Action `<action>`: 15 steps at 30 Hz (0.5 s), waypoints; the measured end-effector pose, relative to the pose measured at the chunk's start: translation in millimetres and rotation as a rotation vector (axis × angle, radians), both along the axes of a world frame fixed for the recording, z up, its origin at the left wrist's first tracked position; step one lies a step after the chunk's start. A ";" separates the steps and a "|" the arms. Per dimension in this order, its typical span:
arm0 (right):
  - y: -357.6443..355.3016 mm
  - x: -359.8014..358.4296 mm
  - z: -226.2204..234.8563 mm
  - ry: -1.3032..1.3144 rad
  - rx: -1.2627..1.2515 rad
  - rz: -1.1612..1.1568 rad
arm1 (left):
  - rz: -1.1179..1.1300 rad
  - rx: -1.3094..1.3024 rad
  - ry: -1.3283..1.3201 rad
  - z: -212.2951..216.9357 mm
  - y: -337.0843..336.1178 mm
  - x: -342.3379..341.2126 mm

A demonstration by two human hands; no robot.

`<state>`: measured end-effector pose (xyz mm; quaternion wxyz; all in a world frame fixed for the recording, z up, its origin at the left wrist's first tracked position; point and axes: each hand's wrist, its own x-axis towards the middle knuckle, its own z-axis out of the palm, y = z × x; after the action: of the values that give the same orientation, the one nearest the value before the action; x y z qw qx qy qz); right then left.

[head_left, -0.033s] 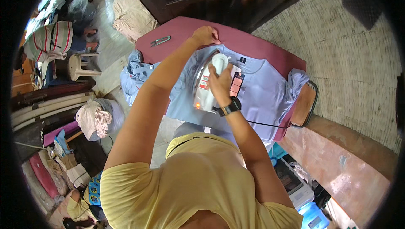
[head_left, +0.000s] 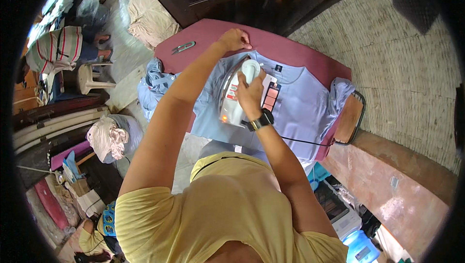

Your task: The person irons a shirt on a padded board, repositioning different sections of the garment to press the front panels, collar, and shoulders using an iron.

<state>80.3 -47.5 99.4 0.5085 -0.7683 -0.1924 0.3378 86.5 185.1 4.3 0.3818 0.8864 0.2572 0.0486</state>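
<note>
A light blue shirt (head_left: 302,110) lies spread on a maroon ironing board (head_left: 213,30), its neckline toward the far side. My right hand (head_left: 250,95) is closed round the handle of a white clothes iron (head_left: 232,110), which rests on the shirt's left half with a small orange light glowing at its heel. Beyond it, my left hand (head_left: 235,40) has its fingers curled at the shirt's far shoulder edge, pinching the fabric there. Hang tags (head_left: 271,97) with pinkish blocks lie on the shirt, just right of the iron. The iron's soleplate is hidden.
Green thread snips (head_left: 183,47) lie on the board's far left. Bunched blue cloth (head_left: 157,88) hangs over its left edge. A black cord (head_left: 305,141) runs right, toward a metal-framed rest (head_left: 358,117). A white plastic stool (head_left: 89,79) and other people are at the left.
The iron and my right hand have shifted very slightly left across the shirt. My left hand stays at the far shoulder edge.
</note>
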 end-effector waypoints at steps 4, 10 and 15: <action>27.8 -11.3 -15.7 -0.114 0.035 -0.143 | 0.067 -0.341 -0.090 -8.8 17.0 -24.0; 57.4 3.5 -20.3 -0.050 0.071 -0.209 | 0.107 -0.142 0.001 9.4 2.3 -88.9; 74.9 17.7 -3.8 -0.177 0.146 -0.256 | 0.196 -0.165 0.020 13.4 -16.2 -130.0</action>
<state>98.0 27.5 95.6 0.5828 -0.7744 -0.1607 0.1864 -43.5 168.9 17.8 0.4441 0.8231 0.3497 0.0555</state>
